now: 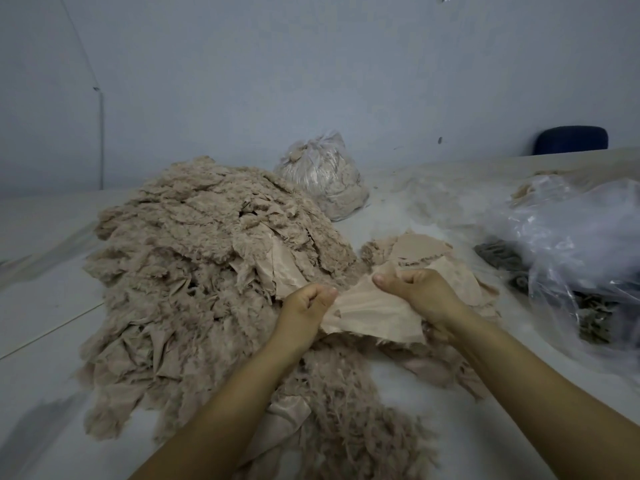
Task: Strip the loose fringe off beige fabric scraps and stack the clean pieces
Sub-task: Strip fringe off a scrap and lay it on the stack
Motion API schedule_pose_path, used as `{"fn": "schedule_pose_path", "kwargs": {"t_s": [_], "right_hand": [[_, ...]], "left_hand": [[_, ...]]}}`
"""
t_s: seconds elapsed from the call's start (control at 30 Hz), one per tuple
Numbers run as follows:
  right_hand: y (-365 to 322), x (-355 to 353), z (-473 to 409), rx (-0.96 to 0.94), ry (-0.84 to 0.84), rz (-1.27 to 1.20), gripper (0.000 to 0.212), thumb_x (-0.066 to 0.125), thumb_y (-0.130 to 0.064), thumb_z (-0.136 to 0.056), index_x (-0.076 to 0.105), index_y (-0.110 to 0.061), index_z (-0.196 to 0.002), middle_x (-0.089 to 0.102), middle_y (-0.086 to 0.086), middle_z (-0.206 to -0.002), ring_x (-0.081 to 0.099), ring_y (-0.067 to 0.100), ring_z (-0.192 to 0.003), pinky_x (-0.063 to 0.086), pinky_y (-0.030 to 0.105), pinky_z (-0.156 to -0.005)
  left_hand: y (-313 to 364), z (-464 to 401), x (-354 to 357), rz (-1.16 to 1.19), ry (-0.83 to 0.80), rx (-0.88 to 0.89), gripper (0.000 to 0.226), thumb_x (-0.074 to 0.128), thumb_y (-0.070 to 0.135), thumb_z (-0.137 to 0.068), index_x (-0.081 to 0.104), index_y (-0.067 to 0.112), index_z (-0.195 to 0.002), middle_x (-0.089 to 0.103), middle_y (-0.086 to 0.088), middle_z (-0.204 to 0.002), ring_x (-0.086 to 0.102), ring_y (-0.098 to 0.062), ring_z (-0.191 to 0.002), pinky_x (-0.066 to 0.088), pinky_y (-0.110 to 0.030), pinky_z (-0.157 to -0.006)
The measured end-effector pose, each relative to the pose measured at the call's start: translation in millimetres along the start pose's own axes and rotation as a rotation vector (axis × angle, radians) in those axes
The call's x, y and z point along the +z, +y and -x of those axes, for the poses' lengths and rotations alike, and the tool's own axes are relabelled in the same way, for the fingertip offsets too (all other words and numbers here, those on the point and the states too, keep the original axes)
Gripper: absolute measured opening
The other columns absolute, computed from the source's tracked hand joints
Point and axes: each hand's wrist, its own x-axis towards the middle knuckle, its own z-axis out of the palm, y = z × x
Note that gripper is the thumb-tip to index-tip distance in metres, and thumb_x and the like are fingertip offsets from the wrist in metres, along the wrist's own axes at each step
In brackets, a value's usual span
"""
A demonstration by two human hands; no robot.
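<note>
Both my hands hold one beige fabric scrap (372,311) stretched between them above the table. My left hand (306,306) pinches its left edge and my right hand (420,289) grips its upper right edge. A big heap of fringed beige scraps (194,278) lies to the left. A small stack of smooth beige pieces (419,249) sits just beyond my right hand. Loose fringe (353,417) is strewn on the table between my forearms.
A tied clear bag of beige fibre (325,178) stands at the back. Crumpled clear plastic bags (581,244) with dark scraps lie at the right. The white table (45,323) reaches a grey wall, with a dark blue chair back (571,144) behind.
</note>
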Motion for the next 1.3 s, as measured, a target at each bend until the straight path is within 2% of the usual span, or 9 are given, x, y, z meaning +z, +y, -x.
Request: {"fn": "schedule_pose_path", "kwargs": {"t_s": [0.2, 0.37, 0.5, 0.6, 0.73, 0.87, 0.97, 1.13, 1.3], "right_hand": [[0.8, -51.4, -27.1, -0.002, 0.227, 0.21, 0.035, 0.071, -0.039, -0.083, 0.052, -0.014, -0.07, 0.043, 0.007, -0.064, 0.043, 0.018, -0.057, 0.031, 0.025, -0.055], [0.9, -74.0, -33.8, -0.1, 0.404, 0.84, 0.042, 0.065, -0.044, -0.087, 0.062, -0.015, -0.117, 0.061, 0.015, -0.111, 0.061, 0.031, -0.096, 0.049, 0.036, -0.081], [13.5, -16.2, 5.1, -0.389, 0.205, 0.712, 0.006, 0.061, -0.026, -0.09, 0.064, -0.031, -0.088, 0.064, -0.009, -0.087, 0.059, 0.008, -0.078, 0.039, 0.018, -0.067], [47.5, 38.6, 42.1, -0.358, -0.195, 0.576, 0.006, 0.064, -0.03, -0.089, 0.067, -0.034, -0.087, 0.067, -0.021, -0.08, 0.06, -0.008, -0.073, 0.042, 0.005, -0.065], [93.6, 73.6, 71.4, -0.489, -0.422, 0.689, 0.021, 0.064, -0.03, -0.089, 0.069, -0.015, -0.103, 0.06, -0.001, -0.098, 0.055, 0.008, -0.087, 0.037, 0.011, -0.077], [94.2, 76.1, 85.1, -0.444, -0.383, 0.566, 0.019, 0.07, -0.037, -0.085, 0.072, -0.019, -0.093, 0.063, -0.003, -0.095, 0.054, 0.0, -0.082, 0.041, 0.014, -0.075], [73.6, 69.1, 75.2, -0.242, -0.149, 0.234, 0.029, 0.072, -0.049, -0.076, 0.065, -0.025, -0.091, 0.062, -0.011, -0.086, 0.055, -0.003, -0.077, 0.043, 0.011, -0.072], [57.8, 68.8, 62.7, -0.026, -0.265, -0.3, 0.051, 0.074, -0.028, -0.07, 0.059, 0.006, -0.105, 0.068, 0.021, -0.097, 0.065, 0.029, -0.088, 0.052, 0.041, -0.083], [60.3, 60.2, 59.3, 0.017, -0.173, -0.386, 0.032, 0.077, -0.025, -0.066, 0.058, -0.005, -0.084, 0.059, 0.016, -0.082, 0.056, 0.024, -0.073, 0.048, 0.029, -0.063]], "left_hand": [[-13.8, -4.9, -26.0, -0.109, 0.065, -0.098, 0.038, 0.048, 0.021, -0.098, 0.042, 0.017, -0.061, 0.034, 0.005, -0.049, 0.029, -0.01, -0.043, 0.024, -0.026, -0.048], [-16.9, 14.3, -61.0, -0.468, -0.507, -0.162, 0.02, 0.07, 0.038, -0.082, 0.067, 0.019, -0.076, 0.06, 0.01, -0.065, 0.051, -0.002, -0.058, 0.041, -0.018, -0.057], [-21.2, 25.5, -85.1, -0.878, -0.832, -0.236, 0.042, 0.079, 0.049, -0.068, 0.049, 0.021, -0.062, 0.046, 0.008, -0.064, 0.044, -0.004, -0.056, 0.039, -0.026, -0.054], [-24.7, 32.0, -84.3, -0.821, -0.783, -0.161, 0.045, 0.07, 0.031, -0.085, 0.034, 0.022, -0.059, 0.038, -0.003, -0.068, 0.039, -0.013, -0.061, 0.035, -0.032, -0.059], [-16.6, 39.8, -77.4, -0.293, -0.501, -0.199, 0.029, 0.062, 0.018, -0.09, 0.044, 0.019, -0.068, 0.043, 0.014, -0.058, 0.042, -0.003, -0.053, 0.037, -0.019, -0.051], [-7.1, 40.7, -68.7, 0.231, -0.279, -0.354, 0.026, 0.064, 0.024, -0.077, 0.064, 0.009, -0.099, 0.071, -0.001, -0.079, 0.066, -0.012, -0.069, 0.052, -0.023, -0.058], [-2.9, 42.3, -57.1, 0.205, -0.385, -0.357, 0.037, 0.067, 0.025, -0.074, 0.066, 0.005, -0.105, 0.07, -0.012, -0.093, 0.065, -0.019, -0.079, 0.053, -0.027, -0.067], [5.3, 40.6, -45.6, 0.083, -0.43, -0.255, 0.028, 0.068, 0.018, -0.079, 0.067, 0.004, -0.104, 0.071, -0.006, -0.093, 0.067, -0.014, -0.082, 0.054, -0.023, -0.07], [3.5, 43.9, -54.5, 0.196, -0.334, -0.313, 0.021, 0.055, 0.007, -0.091, 0.069, 0.011, -0.076, 0.068, 0.002, -0.067, 0.063, -0.007, -0.061, 0.049, -0.017, -0.056]]}}
